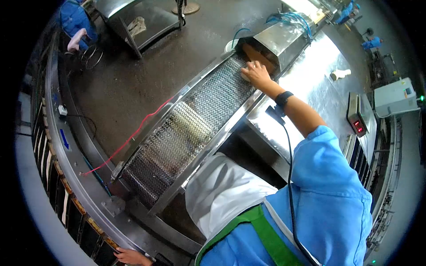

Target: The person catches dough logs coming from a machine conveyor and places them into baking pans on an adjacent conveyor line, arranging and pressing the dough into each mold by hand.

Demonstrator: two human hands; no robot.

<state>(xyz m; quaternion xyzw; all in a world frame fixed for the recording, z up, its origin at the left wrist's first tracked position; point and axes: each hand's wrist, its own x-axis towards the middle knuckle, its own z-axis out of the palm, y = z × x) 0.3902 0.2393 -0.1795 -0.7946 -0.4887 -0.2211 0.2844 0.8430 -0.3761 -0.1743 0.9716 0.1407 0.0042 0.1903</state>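
Note:
A metal mesh conveyor belt [217, 95] runs diagonally up to a steel housing [284, 42] with a dark opening. My right hand [258, 74] reaches to the belt's upper end, just before that opening. Its fingers are bent over a small pale object [245, 77], mostly hidden beneath them. At the bottom of the view, my left hand [129, 256] rests by the rim of the curved metal rail [95, 190], its fingers apart and nothing visible in them.
Right of the belt stands a steel table [319, 66] with a pale item [341, 74] and a scale [356, 116] with red digits. A red cord [141, 128] crosses the belt's left side. People in blue [79, 20] stand farther off.

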